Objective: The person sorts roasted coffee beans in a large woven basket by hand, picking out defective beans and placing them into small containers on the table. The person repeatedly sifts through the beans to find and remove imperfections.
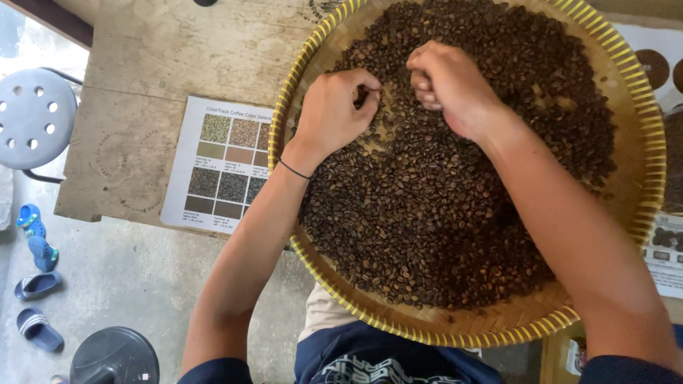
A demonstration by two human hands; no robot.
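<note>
A wide round woven bamboo tray with a yellow rim lies on a worn wooden table, piled with dark roasted coffee beans. My left hand rests on the beans near the tray's upper left, fingers curled and pinching at beans. A thin black band circles its wrist. My right hand sits just to its right, fingers closed into a loose fist over beans. Whether either hand holds beans inside its fingers is hidden.
A printed colour chart sheet of bean samples lies on the table left of the tray. More printed sheets lie at the right edge. A grey perforated stool, a black stool and several sandals stand on the concrete floor at left.
</note>
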